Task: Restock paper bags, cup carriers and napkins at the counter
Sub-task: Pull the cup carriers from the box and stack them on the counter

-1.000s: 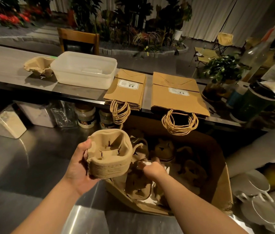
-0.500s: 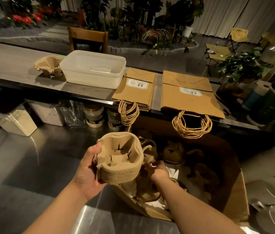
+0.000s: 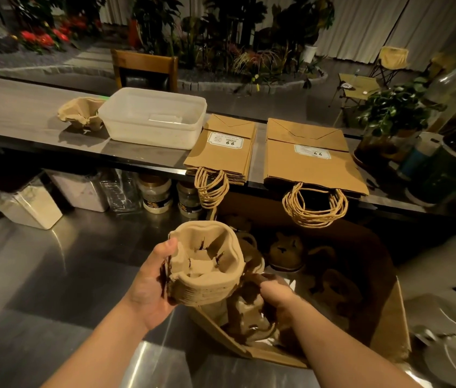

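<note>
My left hand (image 3: 148,287) grips a stack of pulp cup carriers (image 3: 207,270) above the steel worktop, thumb over the near rim. My right hand (image 3: 276,296) is down inside the open cardboard box (image 3: 392,326), fingers curled round another cup carrier (image 3: 246,306) among several loose ones. On the raised counter lie two stacks of brown paper bags, a narrow stack (image 3: 222,148) and a wider stack (image 3: 309,158), their twine handles hanging over the edge. A lone cup carrier (image 3: 80,113) sits on the counter beside a white plastic tub (image 3: 152,119).
Jars (image 3: 155,193) and containers (image 3: 29,204) stand under the counter ledge on the steel worktop (image 3: 39,275). White cups and saucers (image 3: 451,331) are at the right. A potted plant (image 3: 395,107) and bottles crowd the counter's right end. A wooden chair (image 3: 144,68) stands behind the counter.
My right hand has dug deeper into the box and closed on a carrier. The left hand keeps the stack nearly still. My view has shifted slightly left.
</note>
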Motion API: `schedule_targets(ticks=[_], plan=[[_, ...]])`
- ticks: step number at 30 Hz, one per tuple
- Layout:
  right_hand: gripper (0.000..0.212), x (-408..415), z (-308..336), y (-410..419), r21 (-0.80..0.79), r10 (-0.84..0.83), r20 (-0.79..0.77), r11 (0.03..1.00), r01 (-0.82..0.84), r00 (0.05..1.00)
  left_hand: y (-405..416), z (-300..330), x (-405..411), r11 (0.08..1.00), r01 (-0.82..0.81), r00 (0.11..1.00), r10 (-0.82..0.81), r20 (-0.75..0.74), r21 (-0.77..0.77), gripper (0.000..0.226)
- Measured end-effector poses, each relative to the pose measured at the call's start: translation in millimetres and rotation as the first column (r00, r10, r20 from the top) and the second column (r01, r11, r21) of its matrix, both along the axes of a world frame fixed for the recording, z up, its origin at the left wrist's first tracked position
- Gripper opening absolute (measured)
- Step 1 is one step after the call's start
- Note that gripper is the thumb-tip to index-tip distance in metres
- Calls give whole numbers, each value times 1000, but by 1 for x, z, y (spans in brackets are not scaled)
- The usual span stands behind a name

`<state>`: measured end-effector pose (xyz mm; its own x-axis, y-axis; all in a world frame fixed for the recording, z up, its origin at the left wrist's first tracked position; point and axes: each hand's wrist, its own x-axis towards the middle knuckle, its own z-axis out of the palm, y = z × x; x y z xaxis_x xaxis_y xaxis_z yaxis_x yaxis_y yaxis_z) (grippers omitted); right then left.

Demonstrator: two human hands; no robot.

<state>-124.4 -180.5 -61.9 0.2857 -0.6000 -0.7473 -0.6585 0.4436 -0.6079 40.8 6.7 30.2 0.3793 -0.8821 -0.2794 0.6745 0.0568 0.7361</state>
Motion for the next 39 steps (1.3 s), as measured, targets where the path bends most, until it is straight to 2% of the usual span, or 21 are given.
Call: schedule_targets(ticks=[2,4,6,8,10,13,17,20,24,28,31,32,36,39], plan=[[19,-13,15,-4,-37,-20,30,999,21,999,-1,1,-1,1000,-15,1000,15,-6,17,49],[25,-26,27,-8,-99,-23,38,995,26,999,-2,0,-2,999,-11,1000,11,11,33,43],[28,-39,38,-12,-128,-38,65,991,46,997,-4,2,-3,999,24,998,-26,57,38,53],[27,-52,47,-14,-95,-145,133,983,158,981,-7,4,-6,997,62,991,-68,116,53,72],[24,-65,57,-14,-61,-190,203,977,206,961,-11,7,-8,994,56,987,-69,145,95,71],[21,-82,76,-10,14,-211,301,976,216,930,-17,8,-13,990,32,978,-60,200,141,84],[19,-93,96,-7,-57,-86,423,991,121,902,-23,8,-21,974,51,952,-114,285,219,88],[31,-99,108,-10,-108,56,523,994,2,850,-24,7,-20,950,117,938,-202,283,288,88],[45,-101,115,-11,-90,52,609,996,4,792,-27,6,-24,958,102,936,-183,299,269,86],[50,-89,121,1,-42,-3,613,998,37,790,-31,6,-37,974,7,941,-83,327,227,88],[24,-78,127,13,16,-36,570,999,33,821,-34,1,-43,979,-55,941,-15,339,196,84],[23,-75,130,16,35,-51,548,999,38,835,-36,-1,-44,978,-80,939,9,343,192,86],[24,-65,135,25,98,-121,473,992,85,873,-40,-5,-49,976,-141,940,80,331,164,100],[25,-62,136,27,70,-82,435,996,57,897,-43,-7,-51,978,-165,945,120,305,127,91]])
